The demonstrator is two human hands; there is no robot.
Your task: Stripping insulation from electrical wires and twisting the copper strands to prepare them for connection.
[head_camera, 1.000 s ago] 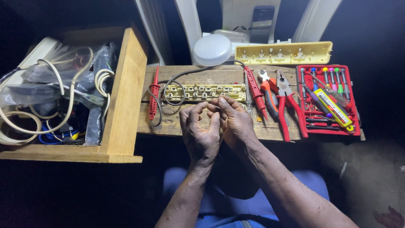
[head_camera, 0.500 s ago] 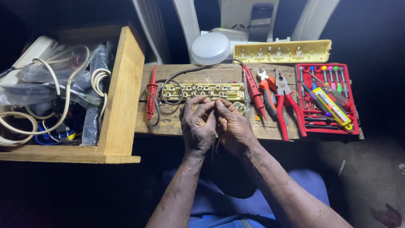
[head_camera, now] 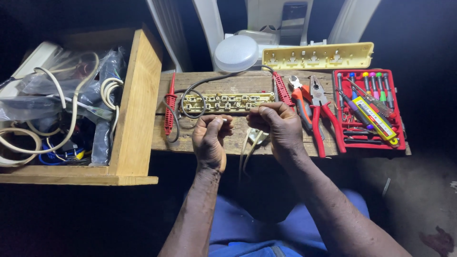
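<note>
Two hands, left hand and right hand, pinch a pale wire taut at frame centre, beside the open socket strip.

My hands hide what my fingers pinch; the white wires drop into darkness below the bench.

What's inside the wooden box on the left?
The wooden box holds coiled white cables, clear plastic bags and blue wire. Anything beneath them is hidden.
</note>
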